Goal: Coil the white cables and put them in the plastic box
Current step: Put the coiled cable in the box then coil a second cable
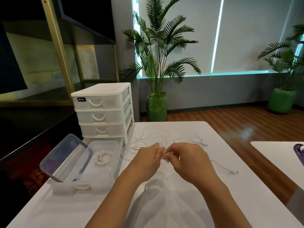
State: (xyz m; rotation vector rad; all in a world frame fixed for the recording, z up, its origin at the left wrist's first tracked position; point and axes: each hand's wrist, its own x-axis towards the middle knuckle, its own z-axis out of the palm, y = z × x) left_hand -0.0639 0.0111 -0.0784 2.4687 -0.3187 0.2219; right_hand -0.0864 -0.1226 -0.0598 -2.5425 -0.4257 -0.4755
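White cables [154, 135] on a white desk [181, 203], white drawer unit [102, 112], clear plastic box [105, 162], green plant pots [156, 111].

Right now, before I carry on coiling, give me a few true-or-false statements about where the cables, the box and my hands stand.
1. A coiled cable already lies in the plastic box. True.
2. The box lid is shut on the box. False: it leans propped open at the box's left side.
3. Both the left hand and the right hand hold a white cable between them. True.
4. No loose cables are left on the table. False: uncoiled cables lie beyond the hands.
5. The drawer unit has a drawer pulled out. False: all three visible drawers are closed.
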